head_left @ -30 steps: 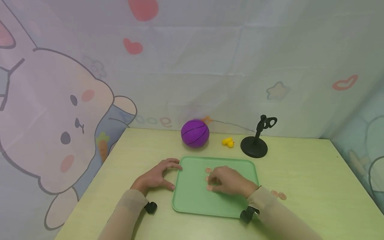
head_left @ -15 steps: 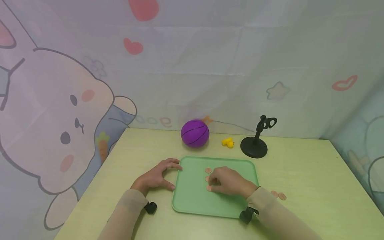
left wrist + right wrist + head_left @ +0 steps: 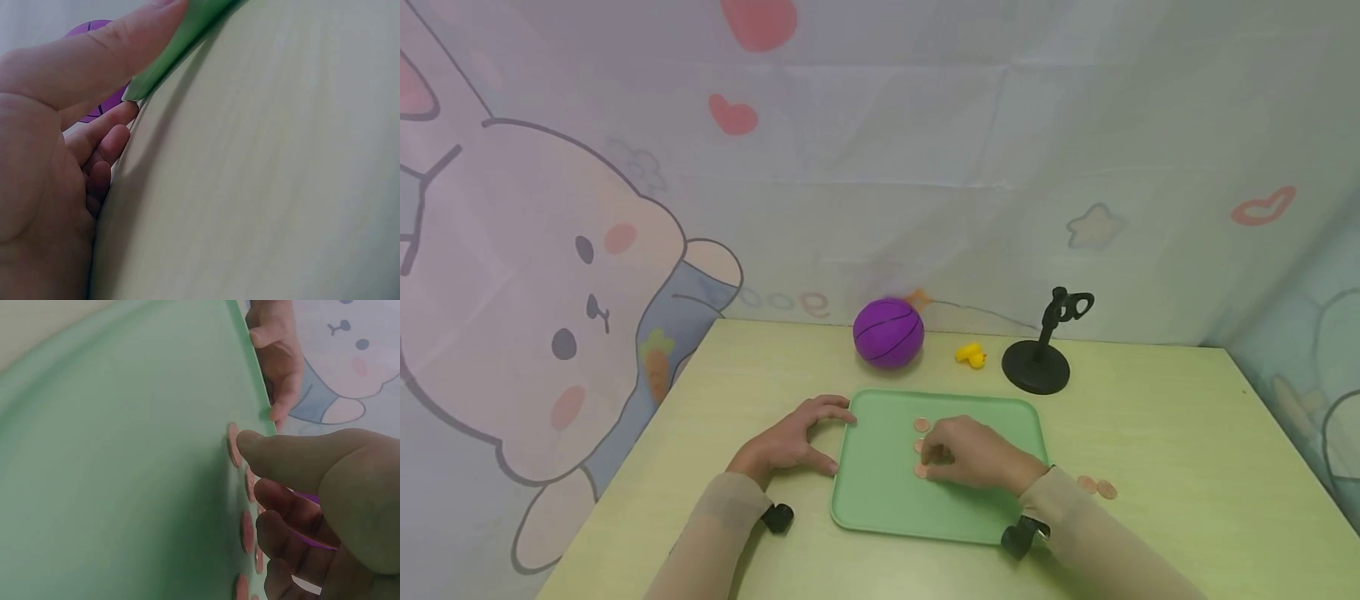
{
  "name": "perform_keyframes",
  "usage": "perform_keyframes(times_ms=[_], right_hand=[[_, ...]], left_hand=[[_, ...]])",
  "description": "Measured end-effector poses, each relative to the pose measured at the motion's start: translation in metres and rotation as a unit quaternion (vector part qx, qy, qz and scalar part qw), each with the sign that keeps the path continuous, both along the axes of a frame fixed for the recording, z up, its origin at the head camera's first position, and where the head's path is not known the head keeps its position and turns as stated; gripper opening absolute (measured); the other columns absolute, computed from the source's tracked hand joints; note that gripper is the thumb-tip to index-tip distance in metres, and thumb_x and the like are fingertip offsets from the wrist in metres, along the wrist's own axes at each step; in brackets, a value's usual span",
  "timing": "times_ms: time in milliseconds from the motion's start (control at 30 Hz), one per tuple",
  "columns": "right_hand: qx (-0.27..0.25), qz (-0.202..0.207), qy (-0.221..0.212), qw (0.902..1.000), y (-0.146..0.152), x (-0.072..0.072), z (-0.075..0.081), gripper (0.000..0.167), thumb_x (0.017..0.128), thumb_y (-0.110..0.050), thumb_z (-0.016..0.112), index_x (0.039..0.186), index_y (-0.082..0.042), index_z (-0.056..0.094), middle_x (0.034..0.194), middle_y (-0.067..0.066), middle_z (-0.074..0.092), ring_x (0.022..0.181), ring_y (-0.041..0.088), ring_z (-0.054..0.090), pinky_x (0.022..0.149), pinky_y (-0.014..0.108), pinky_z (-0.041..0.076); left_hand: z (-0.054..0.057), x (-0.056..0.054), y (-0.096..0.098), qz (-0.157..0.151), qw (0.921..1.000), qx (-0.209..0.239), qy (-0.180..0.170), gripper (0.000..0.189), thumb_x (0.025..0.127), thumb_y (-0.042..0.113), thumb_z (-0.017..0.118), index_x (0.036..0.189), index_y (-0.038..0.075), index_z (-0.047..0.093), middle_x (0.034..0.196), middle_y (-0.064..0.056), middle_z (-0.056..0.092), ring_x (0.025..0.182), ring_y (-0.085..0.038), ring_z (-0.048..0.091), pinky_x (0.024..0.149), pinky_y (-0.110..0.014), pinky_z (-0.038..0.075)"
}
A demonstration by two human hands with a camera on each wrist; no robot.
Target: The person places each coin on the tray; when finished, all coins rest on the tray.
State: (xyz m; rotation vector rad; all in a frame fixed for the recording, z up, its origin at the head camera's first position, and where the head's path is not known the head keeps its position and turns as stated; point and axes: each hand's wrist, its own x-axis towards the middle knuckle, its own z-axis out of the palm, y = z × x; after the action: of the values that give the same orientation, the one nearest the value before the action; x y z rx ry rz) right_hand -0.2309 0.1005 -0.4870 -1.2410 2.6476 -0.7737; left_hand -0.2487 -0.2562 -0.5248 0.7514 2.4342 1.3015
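A light green tray (image 3: 887,508) lies on the table. My left hand (image 3: 790,437) rests at its left rim, thumb and fingers spread apart along the edge. Over the tray's middle is my right hand (image 3: 973,454); its thumb tip touches a copper coin (image 3: 233,444) lying flat, while the other fingers are bent above neighbouring coins. Several copper coins lie in rows on the tray, among them one at the back (image 3: 922,425) and one beside the fingers (image 3: 247,531). My right hand hides most of them in the head view.
Two more copper coins (image 3: 1107,490) lie on the table right of the tray, beside my right sleeve. Behind the tray stand a purple ball (image 3: 888,333), a small yellow duck (image 3: 972,356) and a black stand (image 3: 1036,367). A printed cloth (image 3: 887,167) hangs behind the table.
The coin at my right thumb has shifted very slightly left on the tray, and the right hand's fingers have barely moved. My left hand has stayed at the rim.
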Motion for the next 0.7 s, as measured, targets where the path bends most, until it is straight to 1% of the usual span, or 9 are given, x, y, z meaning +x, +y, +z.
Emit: perform_keyframes(times_ms=[67, 167, 233, 300, 400, 500, 567, 700], right_hand=[[-0.006, -0.003, 0.002, 1.0, 0.006, -0.002, 0.001, 0.01, 0.093, -0.027, 0.082, 0.088, -0.021, 0.076, 0.085, -0.011, 0.066, 0.076, 0.006, 0.058, 0.072, 0.026, 0.052], [-0.016, -0.019, 0.005, 0.9997, 0.02, -0.007, 0.002, 0.007, 0.093, -0.021, 0.08, 0.089, -0.022, 0.075, 0.083, -0.013, 0.064, 0.073, 0.006, 0.056, 0.071, 0.026, 0.051], [-0.025, -0.028, 0.003, 0.9993, 0.032, -0.009, 0.004, 0.006, 0.093, -0.017, 0.079, 0.091, -0.021, 0.076, 0.085, -0.014, 0.065, 0.074, 0.004, 0.057, 0.071, 0.025, 0.052], [-0.037, -0.038, -0.01, 0.9985, 0.045, -0.012, 0.006, 0.002, 0.094, -0.019, 0.079, 0.094, -0.02, 0.077, 0.086, -0.014, 0.067, 0.074, 0.003, 0.058, 0.07, 0.026, 0.053], [-0.055, -0.045, -0.026, 0.9972, 0.066, -0.015, 0.006, 0.007, 0.094, -0.021, 0.08, 0.1, -0.017, 0.079, 0.093, -0.013, 0.071, 0.078, 0.002, 0.061, 0.071, 0.025, 0.055], [-0.066, -0.048, -0.026, 0.9963, 0.085, -0.016, 0.007, 0.008, 0.095, -0.018, 0.08, 0.101, -0.015, 0.079, 0.094, -0.012, 0.072, 0.079, 0.002, 0.062, 0.07, 0.025, 0.056], [-0.066, -0.053, -0.021, 0.9962, 0.098, -0.016, 0.008, 0.005, 0.095, -0.017, 0.079, 0.1, -0.015, 0.078, 0.092, -0.013, 0.071, 0.079, 0.002, 0.061, 0.07, 0.025, 0.056], [-0.065, -0.076, -0.032, 0.9945, 0.119, -0.016, 0.008, 0.007, 0.096, -0.018, 0.078, 0.102, -0.014, 0.077, 0.093, -0.013, 0.069, 0.08, 0.003, 0.06, 0.069, 0.025, 0.055]], left_hand=[[0.0, 0.0, 0.0, 0.0, 1.0, 0.003, -0.005, 0.073, 0.069, 0.022, 0.098, 0.136, 0.021, 0.068, 0.162, -0.006, 0.04, 0.154, -0.036, 0.025, 0.124, -0.062, 0.015], [0.001, 0.0, 0.001, -0.001, 1.0, 0.004, -0.005, 0.073, 0.07, 0.022, 0.097, 0.136, 0.02, 0.068, 0.162, -0.007, 0.04, 0.154, -0.036, 0.025, 0.124, -0.062, 0.015], [0.001, 0.0, 0.001, -0.002, 1.0, 0.003, -0.004, 0.073, 0.07, 0.022, 0.097, 0.136, 0.02, 0.068, 0.162, -0.007, 0.04, 0.154, -0.036, 0.025, 0.124, -0.062, 0.015], [0.0, 0.0, 0.001, -0.003, 1.0, 0.002, -0.003, 0.072, 0.07, 0.023, 0.097, 0.136, 0.02, 0.068, 0.162, -0.007, 0.04, 0.154, -0.036, 0.026, 0.124, -0.063, 0.015], [0.0, 0.0, 0.0, -0.003, 1.0, 0.0, -0.004, 0.072, 0.07, 0.023, 0.097, 0.136, 0.021, 0.068, 0.162, -0.006, 0.04, 0.154, -0.036, 0.025, 0.124, -0.062, 0.015], [0.0, 0.0, 0.001, -0.002, 1.0, 0.0, -0.005, 0.072, 0.07, 0.023, 0.098, 0.136, 0.021, 0.068, 0.162, -0.006, 0.04, 0.154, -0.036, 0.025, 0.124, -0.063, 0.014], [0.0, 0.0, 0.001, -0.002, 1.0, 0.001, -0.005, 0.072, 0.07, 0.023, 0.098, 0.136, 0.021, 0.068, 0.162, -0.006, 0.04, 0.154, -0.036, 0.025, 0.124, -0.063, 0.014], [0.001, 0.0, 0.001, -0.002, 1.0, 0.002, -0.006, 0.072, 0.07, 0.022, 0.097, 0.136, 0.02, 0.068, 0.162, -0.007, 0.04, 0.154, -0.036, 0.025, 0.124, -0.063, 0.014]])
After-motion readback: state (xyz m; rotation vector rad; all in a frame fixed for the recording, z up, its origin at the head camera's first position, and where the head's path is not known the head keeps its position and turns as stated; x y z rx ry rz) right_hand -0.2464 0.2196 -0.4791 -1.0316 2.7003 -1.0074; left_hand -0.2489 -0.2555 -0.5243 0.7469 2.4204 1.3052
